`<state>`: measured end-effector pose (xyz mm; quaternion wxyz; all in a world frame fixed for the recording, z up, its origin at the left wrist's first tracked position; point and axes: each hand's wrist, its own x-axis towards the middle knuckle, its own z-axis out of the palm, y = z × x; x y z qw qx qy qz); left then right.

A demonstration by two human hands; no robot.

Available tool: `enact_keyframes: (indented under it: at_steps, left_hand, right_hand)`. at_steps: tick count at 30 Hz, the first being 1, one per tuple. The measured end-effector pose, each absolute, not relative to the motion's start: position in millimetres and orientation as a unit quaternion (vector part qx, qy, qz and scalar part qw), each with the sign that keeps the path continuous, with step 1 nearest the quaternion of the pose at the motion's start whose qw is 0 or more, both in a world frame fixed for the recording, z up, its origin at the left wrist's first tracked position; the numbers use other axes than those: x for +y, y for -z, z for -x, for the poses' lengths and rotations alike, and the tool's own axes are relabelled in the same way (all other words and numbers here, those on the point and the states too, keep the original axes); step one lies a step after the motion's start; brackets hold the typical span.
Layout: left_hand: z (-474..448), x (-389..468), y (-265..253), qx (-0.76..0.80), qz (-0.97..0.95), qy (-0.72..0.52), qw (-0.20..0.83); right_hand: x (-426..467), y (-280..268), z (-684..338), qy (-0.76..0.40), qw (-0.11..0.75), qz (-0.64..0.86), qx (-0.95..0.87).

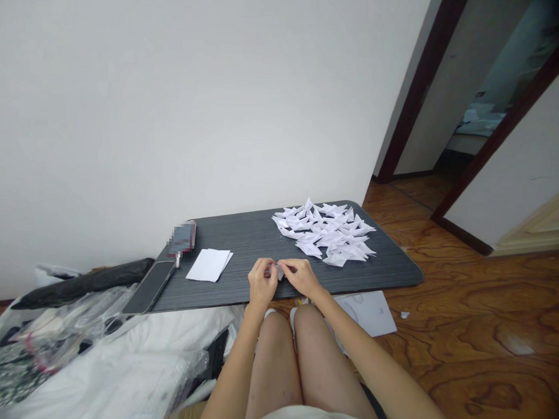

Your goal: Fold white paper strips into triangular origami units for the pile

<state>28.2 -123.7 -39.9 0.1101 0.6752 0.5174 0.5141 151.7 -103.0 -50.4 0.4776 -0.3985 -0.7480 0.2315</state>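
Near the front edge of the dark table (246,233), my left hand (262,283) and my right hand (301,276) meet around a small folded white paper (280,272). Fingers of both hands pinch it, and they cover much of its shape. To the right and farther back lies a spread of folded white paper boats (327,231), overlapping one another. Left of my hands rests a stack of white paper sheets (208,265), its edges slightly fanned.
A dark phone (151,287) lies at the table's left edge, below a pixelated dark device (182,238) with a white plug. Plastic bags and white bedding (132,357) are at lower left. A white sheet (366,313) lies on the wooden floor. A doorway (452,118) stands at right.
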Motion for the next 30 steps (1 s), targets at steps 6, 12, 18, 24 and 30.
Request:
enact_keyframes:
  at_steps: [6, 12, 18, 24, 30]
  left_hand:
    - [-25.7, -122.0, 41.7, 0.527, -0.659, -0.521, 0.127]
    - [-24.1, -119.7, 40.3, 0.543, -0.637, -0.525, 0.152]
    - [-26.1, -118.3, 41.4, 0.5, -0.669, -0.483, 0.263]
    - [-25.8, -119.6, 41.3, 0.434, -0.72, -0.454, 0.295]
    - [-20.1, -118.2, 46.7, 0.406, -0.729, -0.441, 0.331]
  right_hand:
    - [-101.9, 52.0, -152.3, -0.275, 0.495, 0.398, -0.722]
    - [-97.6, 55.6, -151.9, -0.319, 0.535, 0.449, -0.641]
    - [-96.5, 54.1, -152.7, -0.27, 0.541, 0.48, -0.635]
    - [-98.2, 52.4, -155.6, -0.21, 0.528, 0.496, -0.657]
    - [-97.8, 51.6, -157.9, -0.22, 0.519, 0.478, -0.674]
